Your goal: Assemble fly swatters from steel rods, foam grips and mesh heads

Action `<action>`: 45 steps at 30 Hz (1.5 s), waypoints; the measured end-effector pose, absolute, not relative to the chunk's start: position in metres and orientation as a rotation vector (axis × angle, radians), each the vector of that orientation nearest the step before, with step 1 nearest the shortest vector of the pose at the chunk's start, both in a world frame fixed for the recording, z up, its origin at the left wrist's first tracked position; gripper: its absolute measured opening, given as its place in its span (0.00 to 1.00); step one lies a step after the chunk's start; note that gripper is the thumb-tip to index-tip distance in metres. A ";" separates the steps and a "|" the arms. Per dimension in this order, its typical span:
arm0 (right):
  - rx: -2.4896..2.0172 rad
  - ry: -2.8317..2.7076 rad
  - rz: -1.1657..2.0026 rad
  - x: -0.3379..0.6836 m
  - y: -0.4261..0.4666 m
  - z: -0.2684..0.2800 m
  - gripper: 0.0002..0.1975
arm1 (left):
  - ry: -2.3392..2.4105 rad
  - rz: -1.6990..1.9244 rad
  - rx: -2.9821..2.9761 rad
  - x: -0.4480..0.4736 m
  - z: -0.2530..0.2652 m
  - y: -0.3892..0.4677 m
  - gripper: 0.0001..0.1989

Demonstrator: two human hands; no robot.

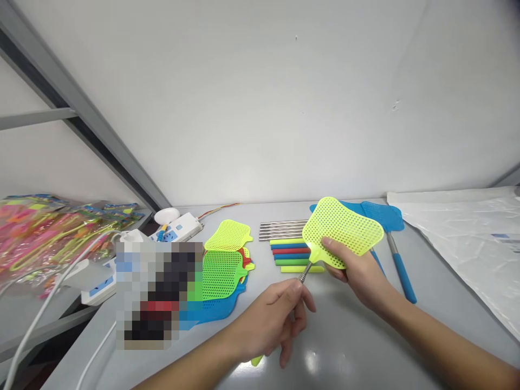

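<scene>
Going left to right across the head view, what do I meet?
Bagged colourful items, upper white power strip, loose yellow mesh head, metal rods, held yellow mesh head in the right hand, blue handle, white plastic sheet.

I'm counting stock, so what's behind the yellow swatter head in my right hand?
Behind the yellow swatter head, blue swatters show past its right edge; metal rods and coloured tubes show at its left. Anything directly behind it is covered.

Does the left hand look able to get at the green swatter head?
Probably, after letting go of the metal shaft; nothing visible stands between the left hand and the green swatter head.
</scene>
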State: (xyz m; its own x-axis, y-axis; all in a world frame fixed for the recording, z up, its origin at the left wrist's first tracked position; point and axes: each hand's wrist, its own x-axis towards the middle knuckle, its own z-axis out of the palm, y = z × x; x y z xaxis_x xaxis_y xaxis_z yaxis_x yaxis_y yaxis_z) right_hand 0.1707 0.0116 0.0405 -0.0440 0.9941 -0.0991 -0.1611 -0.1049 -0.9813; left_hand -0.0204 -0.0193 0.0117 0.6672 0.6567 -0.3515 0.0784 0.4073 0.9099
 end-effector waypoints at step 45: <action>-1.147 -1.059 1.741 0.173 0.014 0.040 0.14 | 0.654 0.477 0.842 -0.026 0.016 -0.015 0.13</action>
State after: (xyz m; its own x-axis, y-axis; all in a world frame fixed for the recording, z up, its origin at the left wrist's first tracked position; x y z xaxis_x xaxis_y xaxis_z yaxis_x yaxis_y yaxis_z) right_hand 0.1727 0.0141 0.0399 -0.2867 0.9123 -0.2925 -0.1592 -0.3464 -0.9245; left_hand -0.0256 -0.0153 0.0156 0.7079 0.6213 -0.3360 -0.1306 0.5826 0.8022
